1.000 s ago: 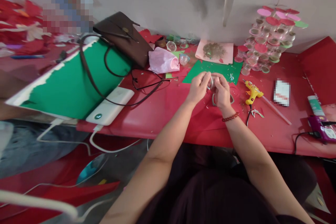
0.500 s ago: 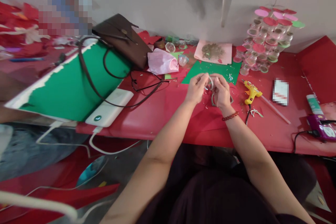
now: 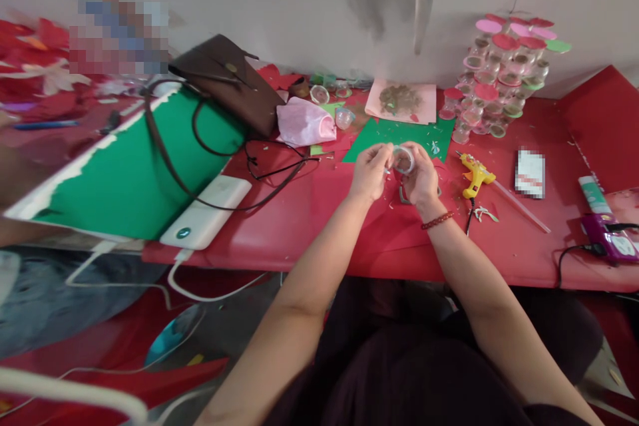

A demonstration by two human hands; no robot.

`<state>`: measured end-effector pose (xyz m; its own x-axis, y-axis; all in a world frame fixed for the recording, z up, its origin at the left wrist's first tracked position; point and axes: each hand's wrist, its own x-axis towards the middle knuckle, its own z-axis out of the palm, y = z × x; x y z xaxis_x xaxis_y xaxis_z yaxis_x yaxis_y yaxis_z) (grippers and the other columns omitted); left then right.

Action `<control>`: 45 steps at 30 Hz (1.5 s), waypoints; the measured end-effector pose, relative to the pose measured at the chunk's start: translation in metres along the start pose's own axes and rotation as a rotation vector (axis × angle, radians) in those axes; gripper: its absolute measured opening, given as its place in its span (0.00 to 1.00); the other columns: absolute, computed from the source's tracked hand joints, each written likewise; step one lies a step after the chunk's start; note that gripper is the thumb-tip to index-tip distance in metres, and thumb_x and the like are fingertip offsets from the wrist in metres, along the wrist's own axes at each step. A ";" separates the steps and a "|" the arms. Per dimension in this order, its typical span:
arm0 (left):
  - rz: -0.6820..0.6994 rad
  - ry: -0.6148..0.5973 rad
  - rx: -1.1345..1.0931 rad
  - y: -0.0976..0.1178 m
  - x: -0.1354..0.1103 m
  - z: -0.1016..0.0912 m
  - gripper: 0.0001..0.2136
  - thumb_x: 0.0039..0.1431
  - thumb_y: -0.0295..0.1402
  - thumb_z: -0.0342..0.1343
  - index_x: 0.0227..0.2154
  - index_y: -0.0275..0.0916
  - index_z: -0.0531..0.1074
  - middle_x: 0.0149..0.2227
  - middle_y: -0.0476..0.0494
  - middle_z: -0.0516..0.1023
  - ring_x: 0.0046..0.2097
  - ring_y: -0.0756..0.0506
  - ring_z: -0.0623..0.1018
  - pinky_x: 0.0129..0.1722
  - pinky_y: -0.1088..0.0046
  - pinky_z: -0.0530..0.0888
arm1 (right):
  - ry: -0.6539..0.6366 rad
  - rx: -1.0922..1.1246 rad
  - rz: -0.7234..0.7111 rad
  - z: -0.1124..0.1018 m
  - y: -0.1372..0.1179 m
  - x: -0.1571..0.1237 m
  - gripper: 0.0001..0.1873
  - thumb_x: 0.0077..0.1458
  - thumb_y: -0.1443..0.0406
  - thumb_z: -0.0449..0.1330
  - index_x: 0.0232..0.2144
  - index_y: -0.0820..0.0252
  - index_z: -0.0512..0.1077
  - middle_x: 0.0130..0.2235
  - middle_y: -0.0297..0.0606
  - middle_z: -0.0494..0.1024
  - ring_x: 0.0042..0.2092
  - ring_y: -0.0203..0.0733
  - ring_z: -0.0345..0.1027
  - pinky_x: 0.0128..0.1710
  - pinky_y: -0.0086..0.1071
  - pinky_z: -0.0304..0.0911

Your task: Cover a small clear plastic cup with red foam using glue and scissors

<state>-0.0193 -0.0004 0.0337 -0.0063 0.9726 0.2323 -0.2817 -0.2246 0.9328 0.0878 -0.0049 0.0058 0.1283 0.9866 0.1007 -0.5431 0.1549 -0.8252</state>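
Observation:
Both my hands meet over the red table [image 3: 299, 219], just in front of a green paper sheet [image 3: 399, 134]. My left hand [image 3: 370, 173] and my right hand [image 3: 422, 176] are closed around a small clear plastic cup [image 3: 403, 160] held between the fingertips. A red bead bracelet [image 3: 438, 219] circles my right wrist. A pair of scissors [image 3: 405, 196] lies on the table under my right hand, mostly hidden.
A yellow glue gun [image 3: 475, 174] lies right of my hands. A stack of small cups with coloured lids [image 3: 504, 73] stands at the back right. A brown bag [image 3: 229, 83], a pink cloth [image 3: 304, 123], a green board [image 3: 134, 160] and a white power bank [image 3: 207, 213] sit left.
The cup has turned between my fingers so its round mouth shows more. My hands stay in the same spot; the view shifted slightly.

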 end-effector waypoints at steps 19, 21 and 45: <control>-0.077 0.298 0.419 -0.010 0.025 -0.049 0.03 0.54 0.29 0.64 0.26 0.38 0.79 0.23 0.50 0.76 0.27 0.49 0.73 0.34 0.72 0.68 | 0.013 0.053 0.037 -0.006 -0.010 0.008 0.09 0.59 0.55 0.59 0.40 0.49 0.70 0.37 0.34 0.81 0.28 0.37 0.69 0.21 0.30 0.58; -0.014 0.293 0.608 -0.009 0.024 -0.054 0.11 0.54 0.33 0.66 0.19 0.38 0.75 0.17 0.52 0.69 0.25 0.49 0.68 0.31 0.71 0.63 | 0.023 0.072 0.031 -0.007 -0.007 0.010 0.11 0.59 0.54 0.58 0.41 0.51 0.71 0.39 0.36 0.82 0.30 0.37 0.70 0.23 0.31 0.59; 0.142 -0.106 0.264 0.008 -0.011 -0.001 0.30 0.59 0.63 0.56 0.18 0.41 0.64 0.20 0.51 0.64 0.25 0.50 0.64 0.27 0.70 0.62 | -0.003 -0.549 -0.519 0.005 -0.005 -0.016 0.12 0.65 0.54 0.53 0.38 0.50 0.73 0.42 0.38 0.74 0.45 0.44 0.69 0.47 0.39 0.67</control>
<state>-0.0227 -0.0127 0.0382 0.0759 0.9221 0.3794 -0.0261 -0.3785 0.9252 0.0844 -0.0213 0.0113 0.2519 0.7941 0.5531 0.0782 0.5529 -0.8295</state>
